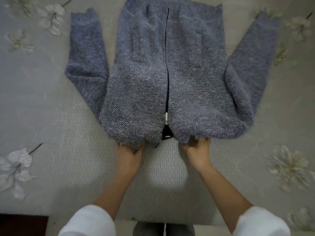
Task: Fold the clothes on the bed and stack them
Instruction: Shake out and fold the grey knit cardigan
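A blue-grey knitted cardigan (172,74) is laid flat on the bed (51,116), front up and zipped, its collar end held at the near edge.

The collar is gripped on either side of the zip pull (166,118) by the left hand (130,153) and the right hand (197,150), fingers curled into the knit. A small tag is seen inside the neck opening, but no writing can be read. Both sleeves are spread outward and lie apart from the body. Bare bedspread with pale flower prints (18,166) is left open on both sides and between the forearms.
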`<state>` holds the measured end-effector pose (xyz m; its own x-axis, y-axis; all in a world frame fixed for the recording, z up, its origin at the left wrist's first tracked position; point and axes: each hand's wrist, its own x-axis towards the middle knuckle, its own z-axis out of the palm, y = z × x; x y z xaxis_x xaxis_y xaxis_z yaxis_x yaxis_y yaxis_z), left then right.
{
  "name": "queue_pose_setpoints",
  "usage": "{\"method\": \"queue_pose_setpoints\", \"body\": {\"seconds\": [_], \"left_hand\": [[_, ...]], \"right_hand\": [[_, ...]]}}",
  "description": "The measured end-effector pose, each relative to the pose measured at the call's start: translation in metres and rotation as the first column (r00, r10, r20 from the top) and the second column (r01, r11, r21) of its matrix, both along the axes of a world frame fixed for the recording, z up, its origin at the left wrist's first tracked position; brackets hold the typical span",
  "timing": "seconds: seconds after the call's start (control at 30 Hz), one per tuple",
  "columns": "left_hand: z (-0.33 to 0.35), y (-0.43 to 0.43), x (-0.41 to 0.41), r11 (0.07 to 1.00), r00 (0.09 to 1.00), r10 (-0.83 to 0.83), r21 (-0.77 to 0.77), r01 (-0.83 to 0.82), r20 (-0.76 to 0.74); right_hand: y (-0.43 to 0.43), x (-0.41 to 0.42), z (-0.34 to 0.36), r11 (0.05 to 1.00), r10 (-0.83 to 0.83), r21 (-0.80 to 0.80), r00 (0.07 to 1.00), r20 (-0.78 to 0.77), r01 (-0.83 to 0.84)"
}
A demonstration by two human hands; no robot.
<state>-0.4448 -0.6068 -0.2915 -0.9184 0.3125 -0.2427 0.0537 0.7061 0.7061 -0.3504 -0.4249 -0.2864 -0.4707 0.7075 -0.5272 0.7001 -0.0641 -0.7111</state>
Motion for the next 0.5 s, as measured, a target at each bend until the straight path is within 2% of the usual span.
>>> {"method": "queue_pose_setpoints", "body": {"seconds": [0.07,0.2,0.23,0.27,0.3,0.37,0.43,0.5], "left_hand": [[0.02,0.011,-0.004,0.989,1.0,0.015,0.148,-0.015,0.0],[0.065,0.029,-0.021,0.956,0.997,0.08,0.285,-0.072,-0.016],[0.074,0.031,-0.027,0.935,0.992,0.119,0.332,-0.128,0.045],[0.082,0.033,-0.034,0.897,0.973,0.155,0.389,-0.211,0.17],[0.084,0.034,-0.041,0.841,0.928,0.17,0.441,-0.312,0.331],[0.083,0.033,-0.051,0.753,0.786,0.19,0.427,-0.501,0.588],[0.071,0.028,-0.051,0.75,0.689,0.254,0.311,-0.583,0.679],[0.057,0.018,-0.039,0.806,0.643,0.245,0.216,-0.551,0.726]], "right_hand": [[0.005,-0.01,0.011,0.997,-0.007,0.07,0.994,-0.106,0.015],[0.029,-0.027,0.049,0.969,0.052,0.244,0.951,-0.306,0.026],[0.035,-0.031,0.059,0.965,0.078,0.262,0.933,-0.352,0.019],[0.041,-0.033,0.067,0.966,0.102,0.257,0.909,-0.404,0.006],[0.046,-0.036,0.072,0.973,0.114,0.23,0.88,-0.461,-0.006],[0.056,-0.037,0.069,0.989,0.079,0.146,0.849,-0.522,-0.002],[0.058,-0.032,0.053,0.996,0.002,0.086,0.921,-0.39,0.034],[0.05,-0.018,0.03,0.998,-0.056,-0.026,0.994,-0.094,0.054]]}}
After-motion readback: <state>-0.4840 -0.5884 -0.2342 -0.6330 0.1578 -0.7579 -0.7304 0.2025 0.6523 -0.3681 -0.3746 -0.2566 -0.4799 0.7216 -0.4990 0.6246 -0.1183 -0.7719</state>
